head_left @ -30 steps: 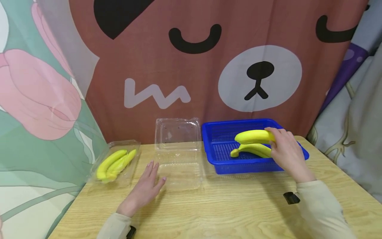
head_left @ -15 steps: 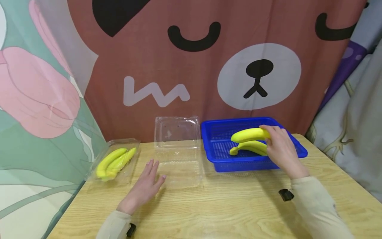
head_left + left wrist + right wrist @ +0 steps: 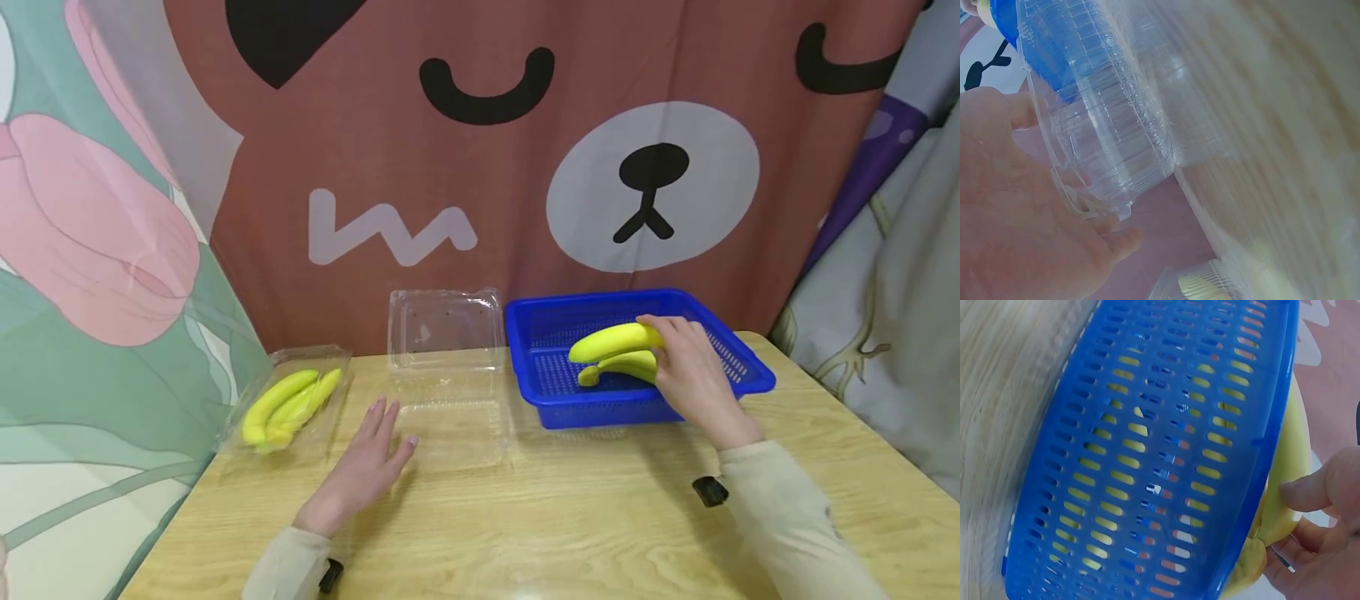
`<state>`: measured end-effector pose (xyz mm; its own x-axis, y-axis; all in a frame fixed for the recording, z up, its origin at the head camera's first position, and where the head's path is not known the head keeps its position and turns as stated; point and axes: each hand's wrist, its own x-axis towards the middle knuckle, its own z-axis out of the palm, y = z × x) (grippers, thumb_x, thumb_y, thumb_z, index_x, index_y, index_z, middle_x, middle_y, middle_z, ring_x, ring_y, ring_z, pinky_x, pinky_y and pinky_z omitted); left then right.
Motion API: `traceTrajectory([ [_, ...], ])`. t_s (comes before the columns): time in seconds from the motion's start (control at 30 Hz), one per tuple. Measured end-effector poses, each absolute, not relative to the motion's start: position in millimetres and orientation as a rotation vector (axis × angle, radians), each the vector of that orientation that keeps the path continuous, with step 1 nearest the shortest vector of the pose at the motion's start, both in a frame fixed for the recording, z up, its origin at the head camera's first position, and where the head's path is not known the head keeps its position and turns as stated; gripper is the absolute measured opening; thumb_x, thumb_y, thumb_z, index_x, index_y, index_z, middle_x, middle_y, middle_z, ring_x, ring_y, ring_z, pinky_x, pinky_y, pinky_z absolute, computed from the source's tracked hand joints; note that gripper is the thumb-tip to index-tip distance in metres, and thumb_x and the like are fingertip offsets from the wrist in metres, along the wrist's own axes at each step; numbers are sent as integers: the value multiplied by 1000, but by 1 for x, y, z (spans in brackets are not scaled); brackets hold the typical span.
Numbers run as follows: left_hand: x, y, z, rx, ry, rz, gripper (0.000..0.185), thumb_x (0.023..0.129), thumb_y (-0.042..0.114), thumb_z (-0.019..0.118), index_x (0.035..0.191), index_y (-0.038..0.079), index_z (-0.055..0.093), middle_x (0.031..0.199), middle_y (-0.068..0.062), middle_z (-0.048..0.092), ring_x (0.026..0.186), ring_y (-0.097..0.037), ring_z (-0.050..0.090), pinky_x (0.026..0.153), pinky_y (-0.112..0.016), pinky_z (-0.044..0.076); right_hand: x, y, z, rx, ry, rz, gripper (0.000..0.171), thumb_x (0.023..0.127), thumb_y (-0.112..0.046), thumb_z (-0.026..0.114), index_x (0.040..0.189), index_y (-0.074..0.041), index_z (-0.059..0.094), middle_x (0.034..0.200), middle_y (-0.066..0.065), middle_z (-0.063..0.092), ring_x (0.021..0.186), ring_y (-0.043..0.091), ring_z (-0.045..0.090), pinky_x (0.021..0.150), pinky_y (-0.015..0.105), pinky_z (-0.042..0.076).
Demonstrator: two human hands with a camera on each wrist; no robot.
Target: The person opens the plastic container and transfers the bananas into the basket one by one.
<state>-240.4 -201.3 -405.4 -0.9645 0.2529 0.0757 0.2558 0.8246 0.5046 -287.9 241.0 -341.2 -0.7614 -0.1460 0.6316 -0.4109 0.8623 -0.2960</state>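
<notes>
A yellow banana (image 3: 611,342) is gripped near one end by my right hand (image 3: 693,371), over the blue basket (image 3: 585,417). Below it, inside the basket, lies another banana (image 3: 628,364), partly hidden by the hand. In the right wrist view the thumb (image 3: 1310,492) presses on the banana above the basket's rim. My left hand (image 3: 360,471) is spread, its fingers straight, at the left edge of a clear plastic clamshell box (image 3: 453,467) with its lid raised. The left wrist view shows its fingers along the box's rim (image 3: 1054,156).
At the left, a second clear box (image 3: 330,354) holds several bananas (image 3: 281,408). Everything stands on a wooden table (image 3: 525,525). A curtain (image 3: 375,150) with a bear print hangs right behind the containers.
My right hand has moved a little to the left with the banana, which now tilts slightly lower at its free end. The left hand stays at the clear box.
</notes>
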Motion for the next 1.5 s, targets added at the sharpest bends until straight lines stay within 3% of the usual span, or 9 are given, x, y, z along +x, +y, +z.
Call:
traceTrajectory([
  [0.7,-240,-200,-410,-416,-3007,-801,79,103,54,36,157,3,9,163,-15,-5,148,-34,-3,116,-54,10,-293,233,-359,446,-2316,579,45,85,18,55,126,-2,59,114,20,59,97,38,50,84,50,42],
  [1.03,-240,-201,-409,-420,-3014,-797,82,102,59,32,157,3,8,163,-16,-6,148,-34,-4,117,-55,10,-290,229,-353,427,-2356,579,42,90,7,63,130,-2,58,130,20,52,118,42,43,98,57,35],
  [1.5,-241,-201,-406,-426,-3004,-812,85,100,63,30,158,5,7,163,-15,-8,148,-33,-6,116,-56,9,-292,227,-350,442,-2367,559,41,91,3,64,131,0,57,132,22,52,121,44,43,100,59,34],
])
